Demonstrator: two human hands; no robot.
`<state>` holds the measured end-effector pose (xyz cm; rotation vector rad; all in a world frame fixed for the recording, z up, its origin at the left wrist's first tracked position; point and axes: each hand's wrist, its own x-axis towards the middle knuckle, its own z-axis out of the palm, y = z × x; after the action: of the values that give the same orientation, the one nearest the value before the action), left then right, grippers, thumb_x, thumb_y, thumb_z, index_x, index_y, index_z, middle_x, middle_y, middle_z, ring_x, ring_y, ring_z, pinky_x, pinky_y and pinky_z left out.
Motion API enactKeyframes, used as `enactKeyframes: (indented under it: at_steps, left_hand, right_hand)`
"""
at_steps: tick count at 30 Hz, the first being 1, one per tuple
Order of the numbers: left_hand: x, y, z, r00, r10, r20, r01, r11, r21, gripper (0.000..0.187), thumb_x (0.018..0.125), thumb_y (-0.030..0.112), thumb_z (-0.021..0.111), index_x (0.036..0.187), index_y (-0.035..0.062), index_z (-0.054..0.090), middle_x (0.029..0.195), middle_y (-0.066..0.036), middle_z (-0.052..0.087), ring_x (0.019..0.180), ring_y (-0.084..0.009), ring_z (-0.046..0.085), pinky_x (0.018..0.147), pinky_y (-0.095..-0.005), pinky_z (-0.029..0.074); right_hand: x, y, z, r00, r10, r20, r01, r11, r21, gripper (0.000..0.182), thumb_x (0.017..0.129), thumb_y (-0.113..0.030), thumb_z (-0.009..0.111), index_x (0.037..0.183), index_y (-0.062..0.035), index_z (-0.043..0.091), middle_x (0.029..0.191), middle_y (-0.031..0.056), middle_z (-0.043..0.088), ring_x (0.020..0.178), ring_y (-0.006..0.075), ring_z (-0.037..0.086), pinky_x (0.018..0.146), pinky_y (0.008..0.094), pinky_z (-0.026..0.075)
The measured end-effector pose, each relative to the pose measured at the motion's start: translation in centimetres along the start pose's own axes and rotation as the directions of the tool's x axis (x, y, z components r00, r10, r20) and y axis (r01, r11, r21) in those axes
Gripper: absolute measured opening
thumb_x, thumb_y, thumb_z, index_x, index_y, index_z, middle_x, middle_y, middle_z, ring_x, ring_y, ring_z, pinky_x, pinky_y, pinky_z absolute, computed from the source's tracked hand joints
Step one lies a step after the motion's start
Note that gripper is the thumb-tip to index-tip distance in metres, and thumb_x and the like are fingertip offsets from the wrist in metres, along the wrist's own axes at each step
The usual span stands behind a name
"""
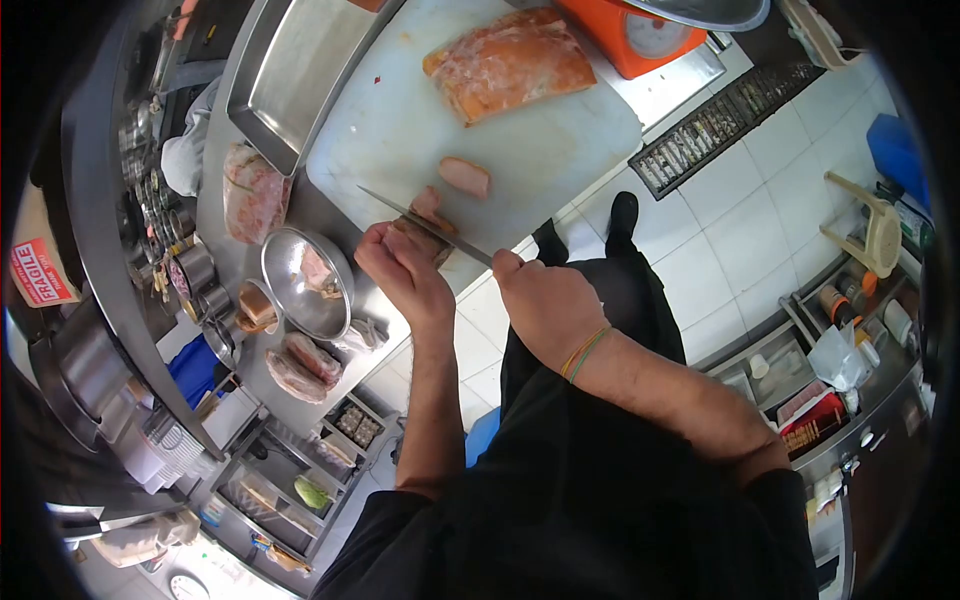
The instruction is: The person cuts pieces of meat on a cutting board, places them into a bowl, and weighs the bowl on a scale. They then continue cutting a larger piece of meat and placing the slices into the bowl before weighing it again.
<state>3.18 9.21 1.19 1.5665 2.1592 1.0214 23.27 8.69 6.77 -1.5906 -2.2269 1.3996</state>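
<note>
My right hand [552, 308] is wrapped round the handle of a knife [455, 239]. Its long blade points to the upper left and lies across a small piece of meat [428, 204] near the corner of the white cutting board [370, 135]. With curled fingers, my left hand [408, 275] grips that meat right beside the blade; the fingertips are partly hidden. A pale slice of meat [464, 177] lies flat on the board just beyond the knife. Farther up the board rests a large slab of meat [510, 62] with an orange-brown surface.
A metal tray [247, 98], wrapped meat [256, 192], a steel bowl [338, 262] with scraps and more meat [303, 367] stand along the left counter. An orange scale [625, 50] sits behind the board. A floor drain [727, 125] and plastic stool [880, 235] are at right.
</note>
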Motion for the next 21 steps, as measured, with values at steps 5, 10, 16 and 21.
enactKeyframes:
  at_steps: [5, 10, 16, 21]
  left_hand:
    - [0.2, 1.1, 0.1, 0.998, -0.055, -0.007, 0.054, 0.995, -0.084, 0.020, 0.113, 0.014, 0.043, 0.118, -0.0044, 0.050, 0.111, -0.015, 0.047, 0.096, -0.0208, 0.048, 0.090, -0.0376, 0.042]
    - [0.3, 1.5, 0.0, 0.996, -0.085, -0.003, 0.084, 0.990, -0.117, 0.019, 0.112, 0.014, 0.044, 0.116, -0.0040, 0.049, 0.112, -0.016, 0.048, 0.097, -0.0230, 0.048, 0.091, -0.0392, 0.042]
    - [0.0, 0.3, -0.1, 0.996, -0.092, 0.012, 0.093, 0.985, -0.142, 0.020, 0.112, 0.015, 0.044, 0.115, -0.0041, 0.049, 0.114, -0.019, 0.049, 0.103, -0.0280, 0.049, 0.096, -0.0425, 0.041]
    - [0.0, -0.5, -0.3, 0.993, -0.114, 0.042, 0.119, 0.980, -0.160, 0.025, 0.113, 0.020, 0.046, 0.121, -0.0038, 0.048, 0.117, -0.018, 0.048, 0.105, -0.0265, 0.049, 0.097, -0.0415, 0.041]
  right_hand:
    - [-2.4, -0.4, -0.6, 0.991, 0.103, 0.080, -0.100, 0.994, -0.045, 0.015, 0.096, -0.007, 0.059, 0.106, 0.0018, 0.055, 0.082, 0.0189, 0.073, 0.073, 0.0368, 0.076, 0.063, 0.0432, 0.063]
    - [-2.4, 0.3, 0.2, 0.999, 0.042, 0.026, -0.037, 0.984, -0.174, 0.008, 0.099, -0.009, 0.054, 0.102, -0.0030, 0.051, 0.079, 0.0144, 0.070, 0.069, 0.0311, 0.075, 0.056, 0.0406, 0.060]
    - [2.4, 1.1, 3.7, 0.999, 0.037, 0.006, -0.037, 0.997, -0.075, 0.012, 0.097, -0.007, 0.055, 0.106, 0.0009, 0.054, 0.085, 0.0197, 0.073, 0.079, 0.0362, 0.077, 0.067, 0.0445, 0.063]
    - [4.1, 1.3, 4.0, 1.000, 0.008, -0.019, -0.008, 1.000, 0.020, 0.014, 0.095, -0.008, 0.057, 0.107, -0.0014, 0.054, 0.088, 0.0216, 0.074, 0.080, 0.0400, 0.075, 0.070, 0.0490, 0.061]
